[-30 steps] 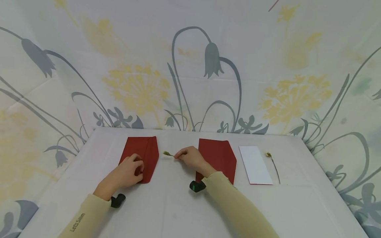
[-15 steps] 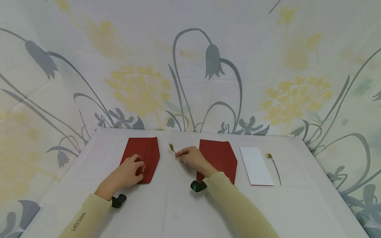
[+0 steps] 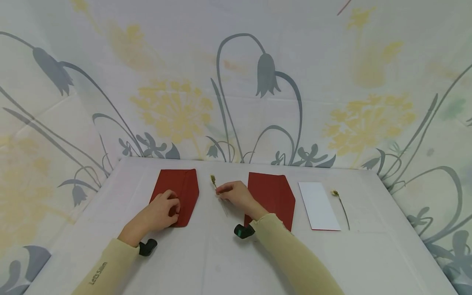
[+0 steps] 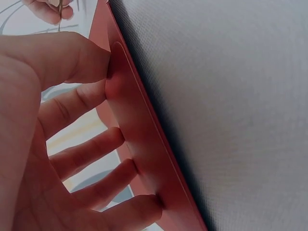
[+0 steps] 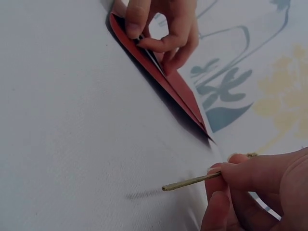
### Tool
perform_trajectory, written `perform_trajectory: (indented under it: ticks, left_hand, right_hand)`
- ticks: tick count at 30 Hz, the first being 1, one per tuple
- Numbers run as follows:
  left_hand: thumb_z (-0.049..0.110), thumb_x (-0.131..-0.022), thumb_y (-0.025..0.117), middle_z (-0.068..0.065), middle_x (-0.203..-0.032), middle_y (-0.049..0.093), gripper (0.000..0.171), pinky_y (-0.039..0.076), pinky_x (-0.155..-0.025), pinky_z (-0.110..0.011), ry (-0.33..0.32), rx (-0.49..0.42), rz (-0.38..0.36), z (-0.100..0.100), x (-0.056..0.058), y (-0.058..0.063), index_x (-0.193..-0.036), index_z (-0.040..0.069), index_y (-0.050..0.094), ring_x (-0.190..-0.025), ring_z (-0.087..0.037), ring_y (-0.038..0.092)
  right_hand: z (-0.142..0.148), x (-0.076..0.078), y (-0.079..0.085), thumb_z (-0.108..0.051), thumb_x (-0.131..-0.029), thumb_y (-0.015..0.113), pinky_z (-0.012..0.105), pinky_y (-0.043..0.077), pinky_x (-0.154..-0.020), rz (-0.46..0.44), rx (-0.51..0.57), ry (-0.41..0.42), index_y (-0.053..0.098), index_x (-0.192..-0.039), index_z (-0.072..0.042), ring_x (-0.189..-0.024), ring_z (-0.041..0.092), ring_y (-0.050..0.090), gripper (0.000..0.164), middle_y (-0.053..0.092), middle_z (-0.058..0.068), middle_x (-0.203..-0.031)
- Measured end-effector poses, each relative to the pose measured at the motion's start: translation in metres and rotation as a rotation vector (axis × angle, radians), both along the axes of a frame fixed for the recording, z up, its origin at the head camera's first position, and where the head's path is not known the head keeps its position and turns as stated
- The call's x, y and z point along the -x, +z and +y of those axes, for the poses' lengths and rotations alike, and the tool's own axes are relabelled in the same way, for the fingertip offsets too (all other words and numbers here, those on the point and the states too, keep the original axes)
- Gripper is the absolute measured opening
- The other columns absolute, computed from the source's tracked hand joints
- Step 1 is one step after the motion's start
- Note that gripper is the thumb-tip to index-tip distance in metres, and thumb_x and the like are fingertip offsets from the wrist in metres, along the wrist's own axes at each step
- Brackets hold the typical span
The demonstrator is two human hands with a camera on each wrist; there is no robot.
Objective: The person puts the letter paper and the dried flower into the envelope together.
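Note:
My left hand pinches the upper panel of the left red envelope, its fingertips along the paper in the left wrist view. From the right wrist, a dark opening shows between the envelope's layers, near the left thumb. My right hand pinches a small dried flower by its stem, just to the right of that envelope. The flower head points away from me; the cut stem end sticks out over the table in the right wrist view. Under the right wrist lies another red envelope, partly covered.
A white card with a red lower edge lies right of the second envelope. Beside it is another dried flower on a thin stem. Both lie on the white table, backed by a flower-printed cloth.
The dried flower in my right hand has turned from pointing left to pointing away from me, and more of its stem now shows below the fingers. My left hand stays on the envelope.

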State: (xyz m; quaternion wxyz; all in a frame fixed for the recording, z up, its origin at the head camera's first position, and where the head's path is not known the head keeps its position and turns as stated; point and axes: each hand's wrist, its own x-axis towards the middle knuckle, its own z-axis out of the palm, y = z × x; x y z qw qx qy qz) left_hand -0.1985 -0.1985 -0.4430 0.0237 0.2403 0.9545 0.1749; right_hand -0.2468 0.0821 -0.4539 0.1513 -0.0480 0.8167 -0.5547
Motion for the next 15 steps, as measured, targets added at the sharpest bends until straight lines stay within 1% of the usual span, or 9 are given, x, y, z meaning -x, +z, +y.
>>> perform_trajectory:
  ticks: [4, 10, 13, 15]
  left_hand:
    - [0.004, -0.082, 0.071, -0.016, -0.119, 0.051, 0.020, 0.049, -0.080, -0.048, -0.001, -0.001, 0.001, 0.000, 0.000, 0.000, -0.079, 0.019, 0.057, -0.101, -0.037, 0.051]
    - [0.006, -0.083, 0.073, -0.017, -0.121, 0.051, 0.021, 0.050, -0.080, -0.049, 0.006, -0.002, -0.011, -0.001, 0.001, -0.001, -0.079, 0.019, 0.058, -0.102, -0.038, 0.051]
    - [0.006, -0.083, 0.073, -0.017, -0.122, 0.051, 0.020, 0.050, -0.081, -0.049, 0.010, -0.002, -0.024, 0.000, 0.001, 0.000, -0.079, 0.019, 0.058, -0.104, -0.039, 0.051]
    - [0.006, -0.083, 0.073, -0.017, -0.122, 0.051, 0.020, 0.050, -0.081, -0.049, 0.012, 0.002, -0.029, 0.000, 0.001, 0.001, -0.079, 0.019, 0.059, -0.104, -0.039, 0.051]
  right_hand:
    - [-0.006, 0.000, 0.001, -0.010, -0.091, 0.071, 0.027, 0.053, -0.073, 0.008, 0.039, 0.000, 0.076, -0.106, -0.007, -0.086, 0.013, 0.062, 0.017, 0.071, 0.001, -0.102]
    - [-0.019, 0.001, 0.002, -0.004, -0.090, 0.069, 0.029, 0.058, -0.072, 0.004, 0.164, -0.023, 0.073, -0.111, 0.000, -0.086, 0.013, 0.067, 0.021, 0.072, 0.006, -0.103]
    - [-0.028, 0.000, 0.002, 0.001, -0.089, 0.067, 0.031, 0.058, -0.073, 0.002, 0.214, -0.039, 0.071, -0.113, 0.004, -0.087, 0.015, 0.068, 0.024, 0.071, 0.013, -0.108]
    - [-0.034, 0.000, 0.001, 0.003, -0.089, 0.067, 0.032, 0.059, -0.075, 0.005, 0.238, -0.042, 0.070, -0.114, 0.006, -0.090, 0.019, 0.068, 0.025, 0.070, 0.018, -0.112]
